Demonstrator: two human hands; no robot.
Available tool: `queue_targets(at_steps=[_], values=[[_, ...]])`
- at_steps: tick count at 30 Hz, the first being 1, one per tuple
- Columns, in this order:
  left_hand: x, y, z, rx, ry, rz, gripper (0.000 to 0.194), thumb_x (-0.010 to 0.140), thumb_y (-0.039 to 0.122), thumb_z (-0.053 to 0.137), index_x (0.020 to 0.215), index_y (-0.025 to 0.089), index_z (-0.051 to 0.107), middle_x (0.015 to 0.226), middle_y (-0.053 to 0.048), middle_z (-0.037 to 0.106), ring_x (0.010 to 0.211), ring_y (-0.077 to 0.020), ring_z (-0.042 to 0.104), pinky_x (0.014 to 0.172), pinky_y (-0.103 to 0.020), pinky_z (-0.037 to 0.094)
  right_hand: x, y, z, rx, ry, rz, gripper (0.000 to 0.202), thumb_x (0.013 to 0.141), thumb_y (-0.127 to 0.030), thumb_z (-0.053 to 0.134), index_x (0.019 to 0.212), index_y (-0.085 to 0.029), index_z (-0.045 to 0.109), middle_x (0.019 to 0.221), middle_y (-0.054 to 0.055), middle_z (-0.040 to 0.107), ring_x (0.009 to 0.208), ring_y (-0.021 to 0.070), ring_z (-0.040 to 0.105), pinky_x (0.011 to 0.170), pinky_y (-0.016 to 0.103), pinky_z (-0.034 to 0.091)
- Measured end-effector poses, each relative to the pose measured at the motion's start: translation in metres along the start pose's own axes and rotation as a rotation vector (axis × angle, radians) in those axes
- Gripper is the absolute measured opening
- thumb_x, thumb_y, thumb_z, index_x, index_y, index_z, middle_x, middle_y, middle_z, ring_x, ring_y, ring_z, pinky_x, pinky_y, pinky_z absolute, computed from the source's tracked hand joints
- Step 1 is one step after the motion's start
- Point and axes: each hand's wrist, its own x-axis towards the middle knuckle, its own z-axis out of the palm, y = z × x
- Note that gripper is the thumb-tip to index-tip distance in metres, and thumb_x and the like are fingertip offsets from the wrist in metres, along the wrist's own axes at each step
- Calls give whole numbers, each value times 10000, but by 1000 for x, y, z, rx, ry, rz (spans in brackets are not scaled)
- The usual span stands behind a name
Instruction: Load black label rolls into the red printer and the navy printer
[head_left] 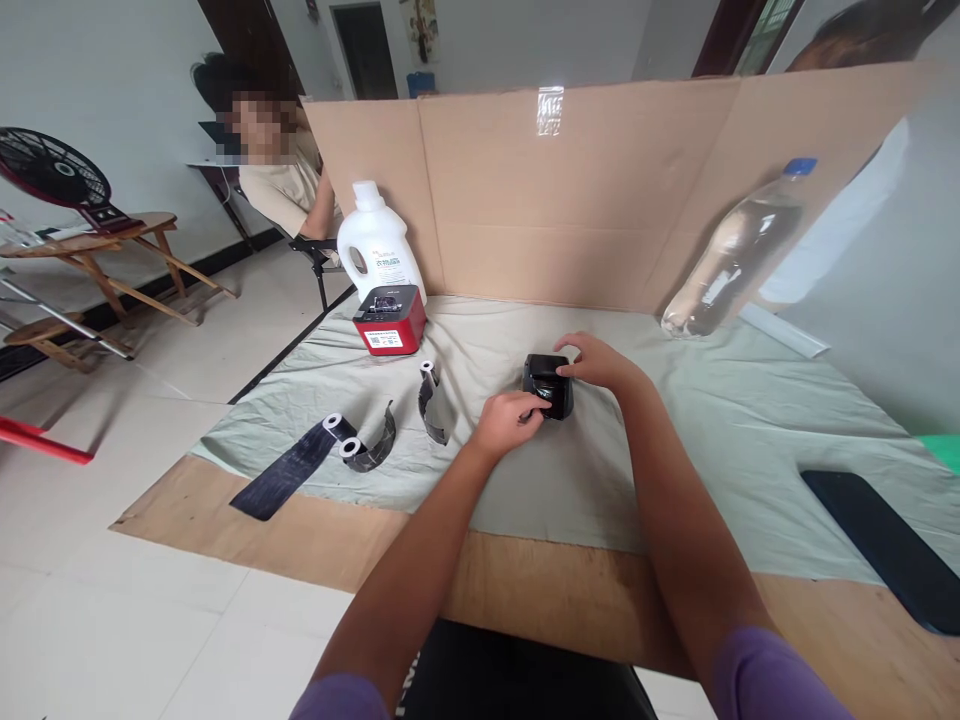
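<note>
A small boxy device point(548, 385), black with a glossy top and most likely a mini printer, sits on the cloth between my hands. My left hand point(508, 425) is closed at its near left side, the index finger laid across its front. At the far right corner is my right hand point(598, 362), its thumb and fingers bent around the edge. Left of them lie rolls of dark paper: one roll point(431, 400) with a curled strip, another roll point(367, 452) with its tail curving up, and a third roll point(296, 465) unrolled flat toward the front edge.
Behind the rolls stand a red and black box point(390, 325) and a white detergent jug point(379, 240). A cardboard screen point(555, 200) closes off the back. A clear bottle point(739, 255) leans at right; a dark phone point(885, 545) lies near the right edge. Someone sits point(281, 195) beyond the table.
</note>
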Motion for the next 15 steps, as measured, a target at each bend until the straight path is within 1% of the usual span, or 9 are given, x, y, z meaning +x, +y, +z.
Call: queue_targets(at_steps=[2,4,7,8,10,13,15], values=[[-2,-1,1,-10,-2,-22,259,832,115,609,979,210,801,709,6,680,608,-106,563,644,-225,458,-2,-3,1,-24,9,-9,474,772,-272,719,1241,-227,665,1345,106,594,913,222,655,897,389,521],[-2,-1,2,-6,-10,-43,253,826,129,620,975,212,806,672,15,667,588,-101,551,633,-220,446,-1,-3,5,-32,10,12,553,812,-261,691,1357,-225,600,1425,125,554,1020,252,658,960,410,509],[-2,-1,3,-2,-19,-68,248,817,144,634,970,222,814,647,24,662,575,-96,545,631,-215,439,1,-1,9,-35,-39,83,587,835,-228,676,1409,-190,559,1472,150,534,1240,300,585,1075,440,444],[-2,0,2,-4,-20,-72,248,815,149,639,970,226,816,643,26,661,574,-96,546,631,-214,439,2,-1,9,-24,-60,118,578,839,-226,677,1404,-180,563,1471,156,538,1275,305,564,1089,442,433],[-2,0,2,-9,-21,-79,248,813,160,646,974,236,819,640,27,662,576,-98,550,632,-214,440,3,-3,10,26,-93,214,562,844,-238,685,1391,-169,574,1456,168,551,1252,303,580,1050,430,465],[-2,-1,3,-24,-25,-92,246,821,179,648,984,246,821,639,28,665,585,-100,561,635,-214,443,3,-9,10,141,-118,353,576,846,-270,694,1396,-162,563,1421,182,571,1106,281,638,867,380,544],[-2,-2,4,-38,-32,-101,244,822,185,650,987,245,821,629,30,660,588,-102,566,637,-215,444,3,-14,11,194,-121,397,573,831,-273,707,1379,-164,574,1365,174,608,1042,263,642,780,345,545]])
